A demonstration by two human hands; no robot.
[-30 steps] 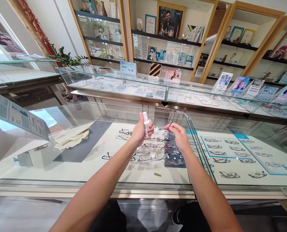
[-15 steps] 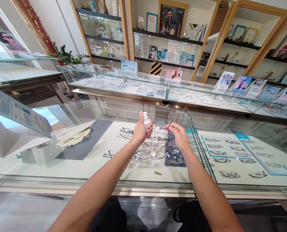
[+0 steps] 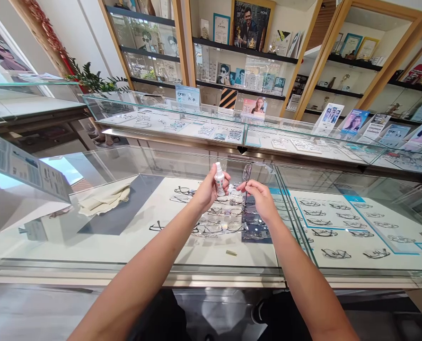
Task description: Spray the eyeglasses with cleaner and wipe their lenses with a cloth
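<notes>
A small white bottle with a printed label stands upright in my left hand, its fingers wrapped round it above the glass counter. Just to the right, my right hand pinches a thin dark-framed pair of glasses by a temple, with a lens raised above the fingers. Bottle and glasses are apart. Beneath the glass, several rows of spectacle frames lie behind and below the hands.
A cream cloth lies on the counter at the left, near a white card stand. The glass counter's front edge runs before me. Another display case stands beyond, with shelves behind it.
My left hand has moved slightly right and turned the bottle, so its printed label now shows. The glasses in my right hand have turned a little, their lens appearing narrower and tilted.
</notes>
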